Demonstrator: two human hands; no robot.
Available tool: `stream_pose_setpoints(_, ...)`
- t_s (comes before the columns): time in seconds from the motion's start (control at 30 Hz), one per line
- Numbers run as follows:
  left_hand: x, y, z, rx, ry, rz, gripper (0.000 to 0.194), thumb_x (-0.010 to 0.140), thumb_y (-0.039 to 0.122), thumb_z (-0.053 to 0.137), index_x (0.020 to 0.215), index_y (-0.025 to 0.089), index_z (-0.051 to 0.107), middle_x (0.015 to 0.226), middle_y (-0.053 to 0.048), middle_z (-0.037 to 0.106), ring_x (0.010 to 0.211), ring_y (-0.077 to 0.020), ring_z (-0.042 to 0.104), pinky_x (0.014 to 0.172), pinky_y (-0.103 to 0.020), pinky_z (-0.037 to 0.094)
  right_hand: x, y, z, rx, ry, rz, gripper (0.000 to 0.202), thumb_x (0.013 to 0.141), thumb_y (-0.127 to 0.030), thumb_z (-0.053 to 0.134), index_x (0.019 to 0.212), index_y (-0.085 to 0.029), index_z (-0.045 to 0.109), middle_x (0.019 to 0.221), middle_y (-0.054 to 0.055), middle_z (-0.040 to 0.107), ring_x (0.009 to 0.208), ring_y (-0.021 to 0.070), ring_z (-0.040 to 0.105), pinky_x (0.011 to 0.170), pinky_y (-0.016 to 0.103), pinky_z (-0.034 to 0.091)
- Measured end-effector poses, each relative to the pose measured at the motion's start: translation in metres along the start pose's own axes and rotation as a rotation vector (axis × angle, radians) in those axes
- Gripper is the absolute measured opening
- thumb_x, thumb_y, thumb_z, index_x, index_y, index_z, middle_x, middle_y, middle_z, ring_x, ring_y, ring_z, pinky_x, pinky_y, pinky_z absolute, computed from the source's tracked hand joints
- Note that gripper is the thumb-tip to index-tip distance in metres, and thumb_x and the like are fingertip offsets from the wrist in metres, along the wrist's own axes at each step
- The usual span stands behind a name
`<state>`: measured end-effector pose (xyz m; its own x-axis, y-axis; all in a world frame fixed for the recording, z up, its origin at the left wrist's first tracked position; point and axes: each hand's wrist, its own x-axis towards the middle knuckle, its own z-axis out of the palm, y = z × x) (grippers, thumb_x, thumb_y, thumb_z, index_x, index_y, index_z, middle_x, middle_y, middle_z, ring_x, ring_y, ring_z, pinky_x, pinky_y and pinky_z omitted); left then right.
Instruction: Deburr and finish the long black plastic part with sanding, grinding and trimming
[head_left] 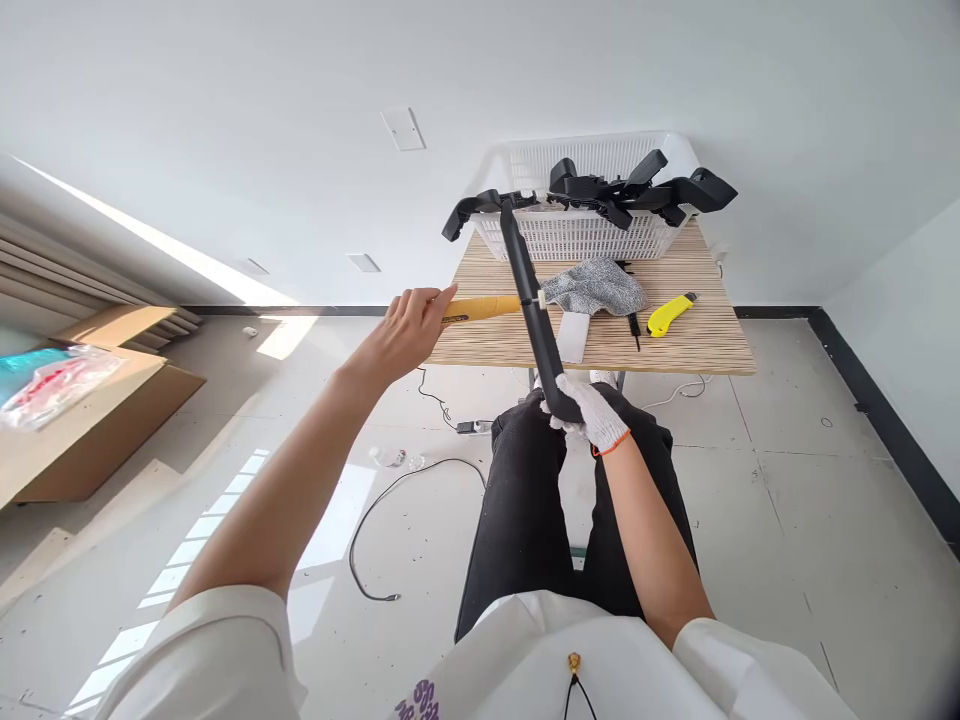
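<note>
My bare left hand (412, 330) is closed around a flat orange-yellow tool handle (484, 310) with dark print on it. The handle's far end meets the middle of a long black plastic part (529, 290); what kind of tip it has, I cannot make out. My right hand (589, 412), in a white knit glove with an orange cuff edge, grips the lower, bent end of that black part. The part slants up and away over the table's near edge, its top end in front of the basket. A small whitish piece (541, 299) shows beside the tool's end.
On the wood-striped table (697, 350) stands a white plastic basket (600, 238) heaped with black plastic parts (615, 190). In front lie a grey cloth (596, 285), a white strip (574, 338) and a yellow utility knife (670, 315). Cables (367, 525) trail on the floor; a cardboard box (112, 430) is left.
</note>
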<state>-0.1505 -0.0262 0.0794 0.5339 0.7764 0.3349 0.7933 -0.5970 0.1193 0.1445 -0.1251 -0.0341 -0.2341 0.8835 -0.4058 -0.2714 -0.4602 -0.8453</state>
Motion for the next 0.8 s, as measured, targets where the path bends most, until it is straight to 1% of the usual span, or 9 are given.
stream_pose_setpoints(0.1, 0.02, -0.017, 0.008, -0.076, 0.017, -0.026, 0.056, 0.102, 0.047, 0.032, 0.143, 0.016, 0.053, 0.124, -0.023, 0.052, 0.128, -0.0432, 0.05, 0.113, -0.07, 0.038, -0.003, -0.004, 0.0, -0.025, -0.006, 0.043, 0.044, 0.094, -0.059, 0.057, 0.085, -0.017, 0.065, 0.067, 0.008, 0.072, 0.04, 0.0101, 0.054, 0.03, 0.02, 0.027)
stream_pose_setpoints(0.2, 0.046, -0.029, 0.011, -0.139, 0.039, -0.092, 0.052, 0.098, 0.053, 0.041, 0.13, 0.016, 0.058, 0.12, -0.021, 0.051, 0.132, -0.0454, 0.048, 0.113, -0.07, 0.038, -0.005, -0.006, -0.001, -0.065, -0.005, 0.064, 0.046, 0.094, -0.059, 0.054, 0.08, -0.017, 0.066, 0.058, 0.007, 0.067, 0.037, 0.0101, 0.05, 0.029, 0.021, 0.024)
stream_pose_setpoints(0.27, 0.062, -0.031, 0.01, -0.133, 0.043, -0.167, 0.05, 0.098, 0.055, 0.044, 0.124, 0.014, 0.058, 0.117, -0.021, 0.05, 0.131, -0.0476, 0.049, 0.111, -0.071, 0.039, -0.006, -0.006, -0.001, -0.076, 0.008, 0.053, 0.045, 0.093, -0.059, 0.055, 0.082, -0.016, 0.067, 0.059, 0.008, 0.068, 0.039, 0.0103, 0.051, 0.03, 0.02, 0.023)
stream_pose_setpoints(0.37, 0.077, -0.029, 0.009, -0.098, 0.022, -0.305, 0.049, 0.099, 0.055, 0.046, 0.12, 0.012, 0.054, 0.111, -0.018, 0.049, 0.12, -0.0473, 0.059, 0.106, -0.07, 0.043, -0.007, -0.005, -0.002, -0.065, 0.025, 0.017, 0.045, 0.091, -0.06, 0.058, 0.087, -0.017, 0.068, 0.069, 0.009, 0.072, 0.043, 0.0105, 0.055, 0.03, 0.019, 0.022)
stream_pose_setpoints(0.47, 0.083, -0.027, 0.01, -0.077, 0.016, -0.361, 0.049, 0.099, 0.055, 0.049, 0.121, 0.012, 0.05, 0.107, -0.014, 0.049, 0.113, -0.0454, 0.064, 0.101, -0.067, 0.047, -0.006, -0.003, -0.002, -0.064, 0.032, 0.035, 0.046, 0.091, -0.061, 0.058, 0.085, -0.016, 0.067, 0.074, 0.01, 0.073, 0.041, 0.0096, 0.054, 0.029, 0.019, 0.019)
stream_pose_setpoints(0.57, 0.085, -0.026, 0.01, -0.09, 0.025, -0.385, 0.043, 0.097, 0.048, 0.055, 0.121, 0.013, 0.051, 0.104, -0.011, 0.048, 0.113, -0.0459, 0.064, 0.1, -0.066, 0.047, -0.005, -0.002, -0.003, -0.024, 0.028, 0.028, 0.043, 0.089, -0.059, 0.061, 0.085, -0.017, 0.066, 0.077, 0.011, 0.074, 0.046, 0.0119, 0.06, 0.03, 0.019, 0.022)
stream_pose_setpoints(0.63, 0.086, -0.027, 0.01, -0.084, -0.004, -0.421, 0.037, 0.096, 0.04, 0.056, 0.122, 0.013, 0.051, 0.104, -0.011, 0.048, 0.112, -0.046, 0.064, 0.099, -0.067, 0.047, -0.005, -0.003, -0.002, -0.019, 0.022, 0.032, 0.043, 0.089, -0.06, 0.061, 0.086, -0.017, 0.066, 0.073, 0.01, 0.073, 0.046, 0.0124, 0.06, 0.03, 0.019, 0.024)
stream_pose_setpoints(0.7, 0.086, -0.028, 0.01, -0.053, -0.046, -0.44, 0.036, 0.096, 0.035, 0.054, 0.124, 0.014, 0.05, 0.106, -0.013, 0.049, 0.111, -0.045, 0.065, 0.098, -0.066, 0.048, -0.005, -0.003, -0.002, -0.037, 0.016, 0.057, 0.045, 0.09, -0.06, 0.059, 0.083, -0.017, 0.066, 0.069, 0.009, 0.071, 0.043, 0.0117, 0.057, 0.03, 0.02, 0.023)
stream_pose_setpoints(0.8, 0.085, -0.03, 0.011, -0.028, -0.083, -0.419, 0.039, 0.096, 0.036, 0.051, 0.127, 0.014, 0.048, 0.11, -0.016, 0.05, 0.106, -0.0425, 0.067, 0.096, -0.063, 0.05, -0.005, -0.003, -0.002, -0.039, 0.009, 0.044, 0.044, 0.093, -0.057, 0.056, 0.08, -0.016, 0.066, 0.071, 0.01, 0.072, 0.042, 0.0107, 0.056, 0.03, 0.02, 0.023)
